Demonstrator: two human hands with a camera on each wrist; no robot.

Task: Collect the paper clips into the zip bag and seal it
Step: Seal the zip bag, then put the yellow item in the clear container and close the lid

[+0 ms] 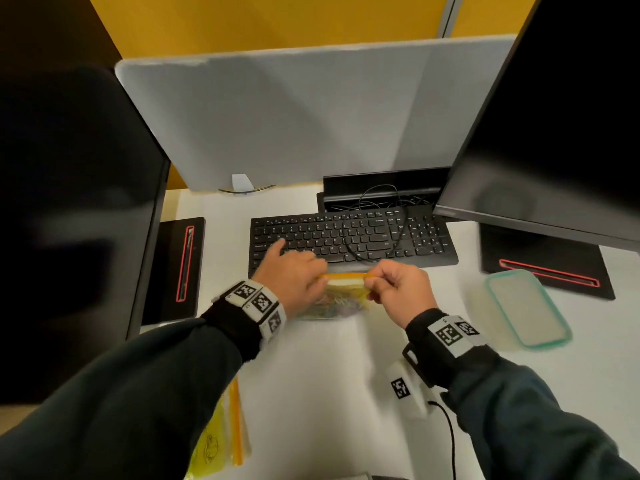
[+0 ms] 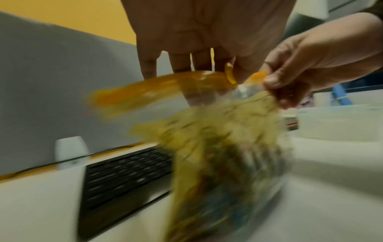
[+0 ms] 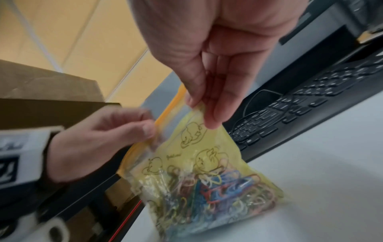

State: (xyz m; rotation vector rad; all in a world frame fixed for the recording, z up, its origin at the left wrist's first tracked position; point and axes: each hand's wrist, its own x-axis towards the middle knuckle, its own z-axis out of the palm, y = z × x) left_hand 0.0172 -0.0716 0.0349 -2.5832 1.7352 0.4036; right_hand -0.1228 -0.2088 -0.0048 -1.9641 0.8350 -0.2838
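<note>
A yellow zip bag with cartoon prints and an orange zip strip hangs just above the white desk, in front of the keyboard. Many coloured paper clips lie heaped in its bottom. My left hand pinches the strip at its left end, index finger sticking out over the keys. My right hand pinches the bag's top right corner between thumb and fingers. The left wrist view is blurred, with the bag smeared.
A black keyboard with a loose cable lies behind the bag. An empty clear box with a teal rim sits to the right. Spare zip bags lie near the front left. Monitors stand at both sides, and a grey divider at the back.
</note>
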